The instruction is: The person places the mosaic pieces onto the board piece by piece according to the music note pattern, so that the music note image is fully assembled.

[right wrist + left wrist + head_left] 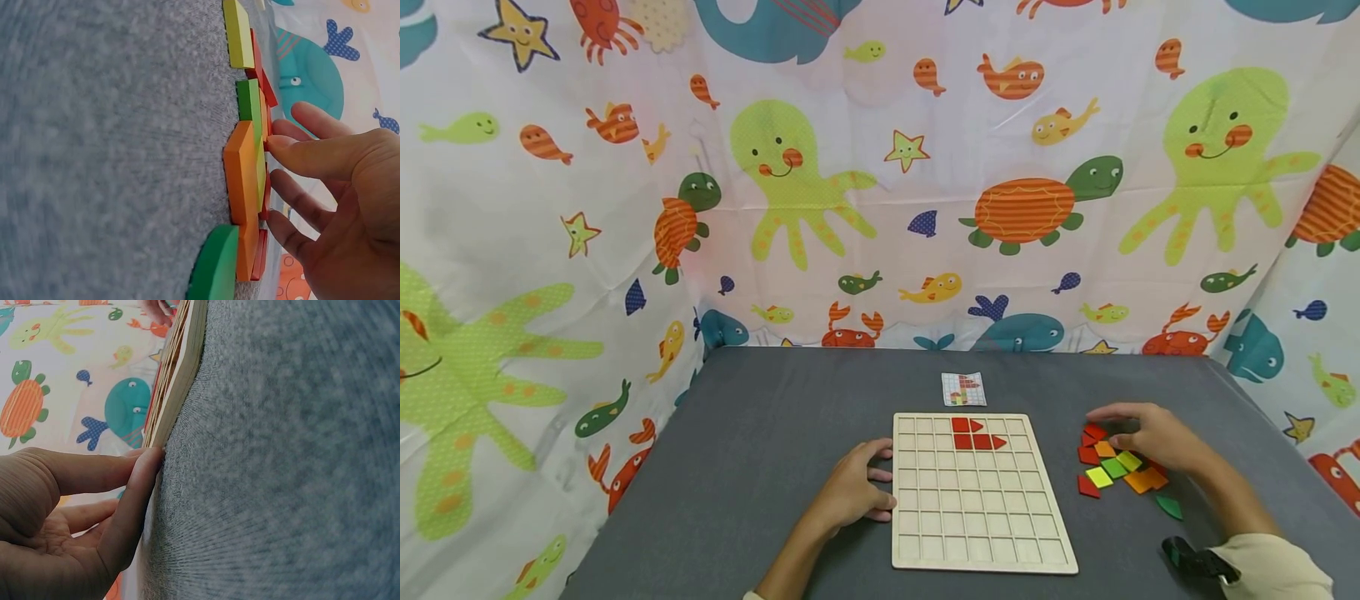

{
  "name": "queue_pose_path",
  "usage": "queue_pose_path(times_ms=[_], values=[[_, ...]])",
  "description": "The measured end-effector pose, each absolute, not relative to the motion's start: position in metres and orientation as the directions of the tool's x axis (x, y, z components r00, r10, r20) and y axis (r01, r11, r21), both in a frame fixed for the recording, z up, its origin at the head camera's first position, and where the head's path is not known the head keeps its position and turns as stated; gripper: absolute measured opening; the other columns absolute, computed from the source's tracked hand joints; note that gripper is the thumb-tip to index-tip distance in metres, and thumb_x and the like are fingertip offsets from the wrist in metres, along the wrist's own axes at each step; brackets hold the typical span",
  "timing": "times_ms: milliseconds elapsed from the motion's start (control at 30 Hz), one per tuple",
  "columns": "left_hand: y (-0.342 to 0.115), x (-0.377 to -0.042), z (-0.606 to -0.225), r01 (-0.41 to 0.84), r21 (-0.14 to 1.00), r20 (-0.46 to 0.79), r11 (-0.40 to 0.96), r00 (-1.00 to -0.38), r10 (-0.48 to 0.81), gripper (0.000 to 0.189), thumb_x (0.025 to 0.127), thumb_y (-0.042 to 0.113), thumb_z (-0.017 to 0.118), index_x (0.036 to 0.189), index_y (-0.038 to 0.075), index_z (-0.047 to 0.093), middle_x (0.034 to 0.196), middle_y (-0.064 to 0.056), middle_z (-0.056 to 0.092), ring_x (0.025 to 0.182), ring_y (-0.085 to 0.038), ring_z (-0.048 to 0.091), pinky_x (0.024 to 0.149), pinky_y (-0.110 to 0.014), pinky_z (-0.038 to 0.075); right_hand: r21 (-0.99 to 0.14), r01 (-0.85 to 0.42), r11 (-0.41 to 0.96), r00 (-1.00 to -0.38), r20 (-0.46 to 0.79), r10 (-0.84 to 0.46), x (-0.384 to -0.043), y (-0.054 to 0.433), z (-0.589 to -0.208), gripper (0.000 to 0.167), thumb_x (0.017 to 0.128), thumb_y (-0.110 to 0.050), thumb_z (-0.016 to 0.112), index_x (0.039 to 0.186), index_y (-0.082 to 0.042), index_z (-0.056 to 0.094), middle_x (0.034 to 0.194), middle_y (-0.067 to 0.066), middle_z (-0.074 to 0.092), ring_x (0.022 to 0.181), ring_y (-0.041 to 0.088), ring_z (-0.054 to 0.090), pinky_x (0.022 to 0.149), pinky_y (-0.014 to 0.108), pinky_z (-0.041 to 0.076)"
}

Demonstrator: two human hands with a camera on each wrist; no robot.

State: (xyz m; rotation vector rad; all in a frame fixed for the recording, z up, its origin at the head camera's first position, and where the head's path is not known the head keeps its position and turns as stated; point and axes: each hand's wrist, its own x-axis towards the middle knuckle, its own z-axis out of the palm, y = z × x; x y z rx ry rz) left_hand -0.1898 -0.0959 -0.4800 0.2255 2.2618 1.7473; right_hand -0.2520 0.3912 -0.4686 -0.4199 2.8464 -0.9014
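Note:
A pale wooden grid board [970,500] lies on the grey table. Red squares and red triangles [998,442] sit in its two far rows. At the board's left edge, my left hand [853,490] holds the rim; in the left wrist view the thumb and a finger [134,500] meet at the board's edge [178,381]. My right hand [1157,433] hovers over a loose pile of tiles, its fingers spread and lightly bent. In the right wrist view the thumb tip [281,142] is close to red tiles; contact is unclear. Part of the pile is hidden beneath this hand.
A small printed pattern card [964,389] lies beyond the board. The pile holds red, orange tiles [1138,481], yellow tiles [1099,477] and green tiles [1114,468]. A dark green curved piece [1169,507] lies nearest the right wrist. Sea-animal curtains [865,208] surround the table.

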Motion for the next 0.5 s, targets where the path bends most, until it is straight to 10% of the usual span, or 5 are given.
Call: queue_pose_path(times_ms=[500], values=[[-0.0962,-0.1888,-0.4793,-0.046,0.964,-0.123,0.262,-0.950,0.287,0.086,0.074,-0.024,0.077,0.152,0.000,0.052,0.146,-0.019,0.053,0.114,-0.031,0.065,0.061,-0.039,0.068,-0.539,-0.197,0.819,-0.957,-0.073,-0.279,-0.2554,0.3926,-0.4681,0.033,0.091,-0.012,0.080,0.124,-0.008,0.077,0.125,0.020,0.072,0.115,0.044,0.063,0.094,0.069,0.055]])
